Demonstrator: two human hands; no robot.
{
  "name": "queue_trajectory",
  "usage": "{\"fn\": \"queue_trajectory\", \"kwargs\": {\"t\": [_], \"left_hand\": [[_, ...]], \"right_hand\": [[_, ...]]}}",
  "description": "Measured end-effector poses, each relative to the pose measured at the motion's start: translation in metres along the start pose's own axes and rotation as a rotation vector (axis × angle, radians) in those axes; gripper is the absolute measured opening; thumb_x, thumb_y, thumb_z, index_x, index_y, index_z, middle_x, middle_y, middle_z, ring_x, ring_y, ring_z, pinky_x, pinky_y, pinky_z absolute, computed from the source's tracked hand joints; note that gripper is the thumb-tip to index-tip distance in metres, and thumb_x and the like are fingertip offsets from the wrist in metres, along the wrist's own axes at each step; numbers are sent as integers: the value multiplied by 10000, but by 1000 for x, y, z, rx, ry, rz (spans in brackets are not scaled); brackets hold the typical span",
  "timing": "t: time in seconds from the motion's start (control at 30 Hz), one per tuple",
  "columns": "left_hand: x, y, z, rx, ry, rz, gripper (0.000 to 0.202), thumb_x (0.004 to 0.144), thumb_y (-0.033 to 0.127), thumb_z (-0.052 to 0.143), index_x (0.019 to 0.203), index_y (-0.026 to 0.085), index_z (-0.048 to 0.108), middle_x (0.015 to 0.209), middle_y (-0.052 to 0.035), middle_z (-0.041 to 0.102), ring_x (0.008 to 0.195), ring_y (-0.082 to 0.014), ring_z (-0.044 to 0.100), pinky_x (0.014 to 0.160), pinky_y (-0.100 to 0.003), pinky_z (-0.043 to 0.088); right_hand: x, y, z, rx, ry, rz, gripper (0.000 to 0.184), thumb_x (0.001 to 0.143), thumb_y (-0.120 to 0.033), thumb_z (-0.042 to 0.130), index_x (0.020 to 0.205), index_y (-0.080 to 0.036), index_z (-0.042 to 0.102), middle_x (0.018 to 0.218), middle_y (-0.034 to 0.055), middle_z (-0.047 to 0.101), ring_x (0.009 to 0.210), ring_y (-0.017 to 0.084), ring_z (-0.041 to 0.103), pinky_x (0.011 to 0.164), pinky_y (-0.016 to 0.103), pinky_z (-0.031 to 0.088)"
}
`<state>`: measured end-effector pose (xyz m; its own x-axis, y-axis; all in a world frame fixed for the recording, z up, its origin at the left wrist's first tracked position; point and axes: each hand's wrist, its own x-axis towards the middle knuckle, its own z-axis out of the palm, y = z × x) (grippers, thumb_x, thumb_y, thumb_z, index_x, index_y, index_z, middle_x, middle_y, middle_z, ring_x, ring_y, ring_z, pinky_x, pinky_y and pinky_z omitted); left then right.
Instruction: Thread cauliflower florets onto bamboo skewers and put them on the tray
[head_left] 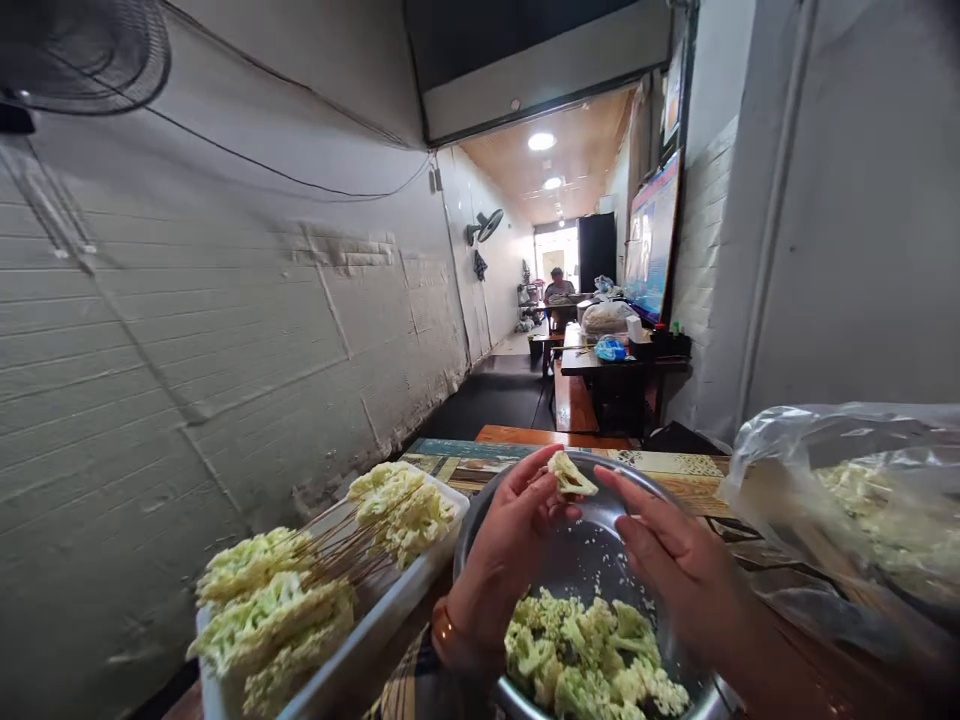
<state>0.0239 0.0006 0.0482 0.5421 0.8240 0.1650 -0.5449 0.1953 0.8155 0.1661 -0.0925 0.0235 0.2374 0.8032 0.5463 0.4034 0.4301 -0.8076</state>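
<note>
Nearest me: round steel bowl (480, 520) of pale green cauliflower florets (592, 660). Over its far rim, left hand (510, 560) fingers pinch one small pale floret (570, 475); right hand (675, 570) fingers released, just beside it. White tray (390, 610) of skewered cauliflower (270, 610) left. Seated person (559, 287) far back.

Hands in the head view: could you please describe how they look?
Both hands are bare, without gloves. The left hand has a coppery metal bangle at the wrist, beside checked fabric, perhaps a sleeve. The right hand shows no jewellery or sleeve.
</note>
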Motion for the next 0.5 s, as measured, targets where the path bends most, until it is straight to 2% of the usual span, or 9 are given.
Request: {"fn": "queue_trajectory", "kwargs": {"t": [0.1, 0.17, 0.3, 0.37, 0.43, 0.5], "left_hand": [[3, -5, 5, -15, 8, 26, 354, 727, 232, 768, 1049, 184, 627, 980, -26, 670, 800, -128, 663, 678, -225, 541], [4, -9, 4, -5, 5, 30, 325, 732, 224, 762, 1015, 191, 604, 986, -28, 666, 836, -145, 669, 709, -247, 552], [0, -15, -3, 53, -35, 89, 389, 753, 238, 744, 1109, 223, 589, 978, -24, 655, 857, -162, 667, 770, -292, 558], [-3, -17, -10, 112, -61, 126, 407, 777, 231, 728, 1163, 231, 597, 1001, -32, 656, 893, -163, 655, 816, -298, 548], [-5, -18, -18, 177, -95, 129, 340, 809, 209, 702, 1140, 227, 625, 995, -35, 664, 909, -156, 644, 852, -295, 531], [-7, -20, -27, 210, -114, 128, 267, 823, 189, 689, 1084, 227, 645, 994, -31, 666, 894, -143, 632, 845, -278, 520]], "right_hand": [[6, 3, -4, -93, -20, 7, 417, 955, -425, 451, 1313, -285, 612, 567, -31, 588, 488, 141, 551, 454, 240, 466], [10, 5, -7, -166, -9, -28, 405, 955, -409, 445, 1296, -291, 630, 608, -14, 643, 516, 153, 599, 513, 262, 524], [12, 9, -9, -274, 1, -76, 413, 966, -377, 423, 1324, -285, 607, 581, -18, 671, 458, 155, 609, 523, 275, 557], [11, 11, -7, -322, -24, -92, 418, 969, -347, 425, 1355, -288, 574, 715, 3, 744, 508, 156, 657, 563, 277, 578], [10, 13, -5, -369, -55, -112, 429, 966, -329, 438, 1382, -298, 539, 894, 23, 776, 572, 158, 694, 592, 279, 590], [9, 16, -3, -413, -64, -129, 432, 961, -323, 455, 1386, -308, 532, 919, 21, 779, 577, 162, 702, 592, 280, 596]]}}
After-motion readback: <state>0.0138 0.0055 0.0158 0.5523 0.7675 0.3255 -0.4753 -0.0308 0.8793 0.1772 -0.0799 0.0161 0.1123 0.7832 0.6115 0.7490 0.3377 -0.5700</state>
